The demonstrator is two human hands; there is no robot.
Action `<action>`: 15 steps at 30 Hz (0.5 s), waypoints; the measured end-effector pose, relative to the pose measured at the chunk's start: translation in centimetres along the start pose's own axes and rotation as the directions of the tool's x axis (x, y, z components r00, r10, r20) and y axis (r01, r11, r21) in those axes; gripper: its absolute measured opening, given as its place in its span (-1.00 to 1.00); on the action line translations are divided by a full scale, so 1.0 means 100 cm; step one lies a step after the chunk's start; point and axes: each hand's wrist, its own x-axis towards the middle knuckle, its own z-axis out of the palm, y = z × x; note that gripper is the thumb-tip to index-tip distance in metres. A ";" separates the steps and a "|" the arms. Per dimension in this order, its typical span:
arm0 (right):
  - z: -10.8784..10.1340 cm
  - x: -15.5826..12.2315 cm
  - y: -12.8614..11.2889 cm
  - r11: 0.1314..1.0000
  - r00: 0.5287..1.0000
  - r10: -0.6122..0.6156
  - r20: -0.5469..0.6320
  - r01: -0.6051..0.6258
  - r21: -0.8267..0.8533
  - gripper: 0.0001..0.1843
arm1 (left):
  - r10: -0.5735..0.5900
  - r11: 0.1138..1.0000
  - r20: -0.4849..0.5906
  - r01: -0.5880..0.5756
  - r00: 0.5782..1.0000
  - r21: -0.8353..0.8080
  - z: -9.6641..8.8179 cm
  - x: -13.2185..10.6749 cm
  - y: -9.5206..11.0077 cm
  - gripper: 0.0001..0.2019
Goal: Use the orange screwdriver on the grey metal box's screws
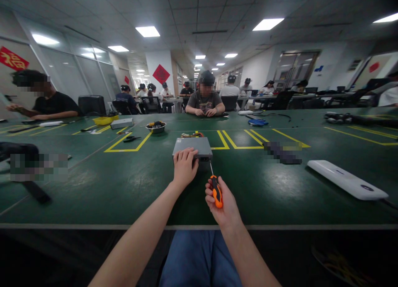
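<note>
One grey rectangular metal box [203,145], apparently closed, sits on the green desk [124,200], left hand [184,166] spread over its top, right hand [226,205] clamped around an orange-and-black-handled screwdriver [218,195], tip at the box's near right edge, progress there too small to tell.

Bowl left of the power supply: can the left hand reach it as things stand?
Probably yes, stretching forward: the left hand rests on the power supply, and nothing visible blocks the way to the bowl.
</note>
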 end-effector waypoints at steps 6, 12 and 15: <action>0.000 0.001 0.003 0.998 0.998 -0.057 -0.023 0.056 -0.028 -0.91 | 0.004 1.000 0.004 -0.004 1.000 0.003 0.000 0.000 -0.001 -0.73; -0.003 0.001 -0.001 0.999 0.998 0.054 0.039 -0.054 -0.003 -0.73 | -0.001 1.000 0.011 0.001 1.000 0.001 0.001 0.000 0.000 -0.74; -0.003 0.003 0.000 1.000 1.000 0.008 0.029 -0.007 -0.022 -0.81 | -0.001 1.000 0.009 0.001 1.000 -0.002 0.001 0.000 0.000 -0.73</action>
